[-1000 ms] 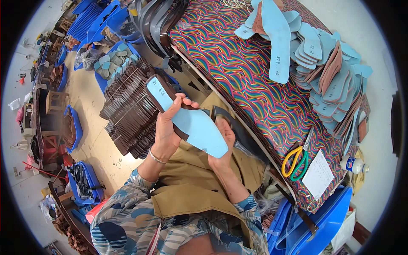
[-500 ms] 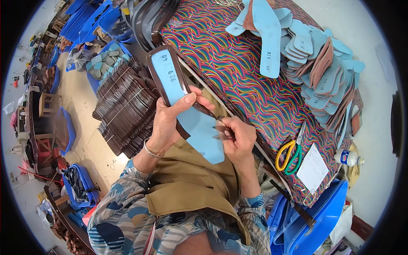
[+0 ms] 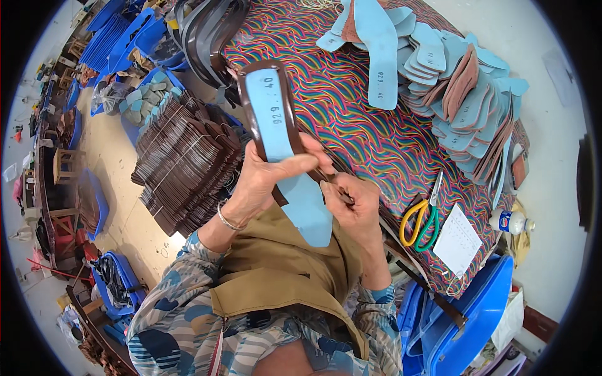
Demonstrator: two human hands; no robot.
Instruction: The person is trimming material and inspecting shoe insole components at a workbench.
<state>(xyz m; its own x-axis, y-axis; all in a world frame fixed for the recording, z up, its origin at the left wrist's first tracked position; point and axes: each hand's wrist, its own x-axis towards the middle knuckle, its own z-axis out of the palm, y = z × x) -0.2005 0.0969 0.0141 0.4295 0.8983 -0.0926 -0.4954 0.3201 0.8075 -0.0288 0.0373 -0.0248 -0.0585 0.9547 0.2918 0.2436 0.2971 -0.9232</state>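
Observation:
A light blue insole [image 3: 301, 219] is held upright, its narrow upper part edged by a glossy brown strip [image 3: 288, 106]. My left hand [image 3: 263, 175] grips the insole around its middle, thumb across the blue face. My right hand [image 3: 351, 200] is closed on the loose end of the brown strip at the insole's right side. Beside my hands, bundles of brown strips [image 3: 175, 166] lie to the left, and the patterned bench top [image 3: 326, 138] is behind them.
Stacked blue insoles [image 3: 467, 119] lie at the bench's right, with scissors [image 3: 426, 225], a white paper [image 3: 456, 239] and a bottle [image 3: 509, 220] near the corner. Dark curved strips [image 3: 207, 34] sit at the back left. Blue bins [image 3: 464, 319] stand at lower right; more line the floor at left.
The insole has turned from tilted to nearly upright, with the brown edging now showing around its narrow part. My right hand has moved from beneath it to the strip on its right side.

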